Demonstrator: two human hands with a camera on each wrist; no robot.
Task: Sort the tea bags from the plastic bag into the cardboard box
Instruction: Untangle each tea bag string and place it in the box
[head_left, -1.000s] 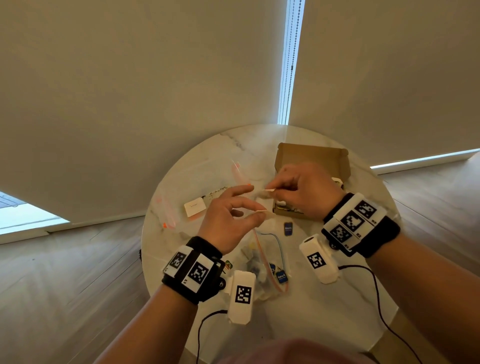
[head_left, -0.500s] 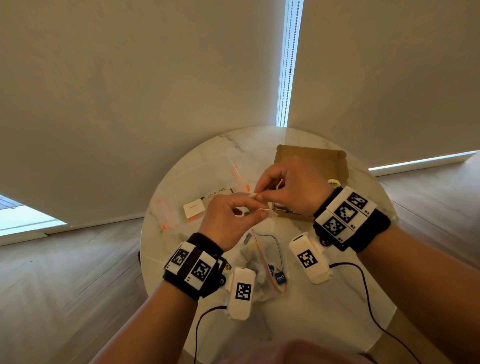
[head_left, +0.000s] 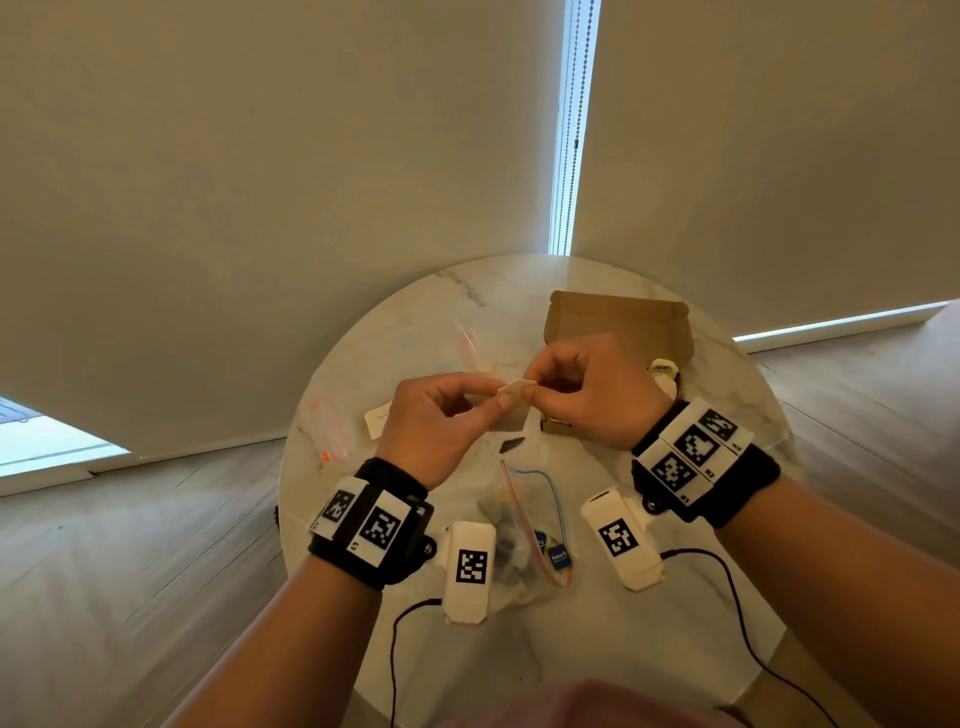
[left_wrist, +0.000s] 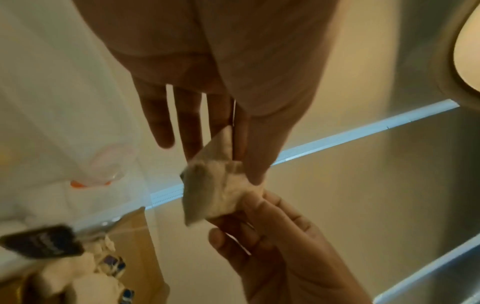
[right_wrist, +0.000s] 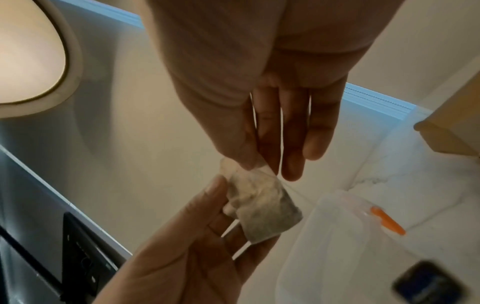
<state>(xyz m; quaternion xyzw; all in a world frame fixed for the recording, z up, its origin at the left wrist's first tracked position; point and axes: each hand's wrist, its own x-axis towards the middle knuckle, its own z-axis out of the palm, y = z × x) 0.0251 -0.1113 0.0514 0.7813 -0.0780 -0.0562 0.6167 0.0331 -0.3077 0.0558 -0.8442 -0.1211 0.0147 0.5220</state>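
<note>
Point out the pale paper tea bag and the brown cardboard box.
Pale paper tea bag (right_wrist: 262, 207): right wrist view, middle of pouch.
Brown cardboard box (head_left: 618, 322): head view, raised lid flap.

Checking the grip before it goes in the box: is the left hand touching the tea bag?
Touching. The right wrist view shows the left hand with its thumb and fingertips on the tea bag, which the right hand pinches from above.

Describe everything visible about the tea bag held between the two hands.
The small pale paper tea bag is a soft, creased square pouch, greyish where its contents show through. It hangs in the air above the round marble table, pinched between the left hand and the right hand. A thin thread runs from its top.
</note>
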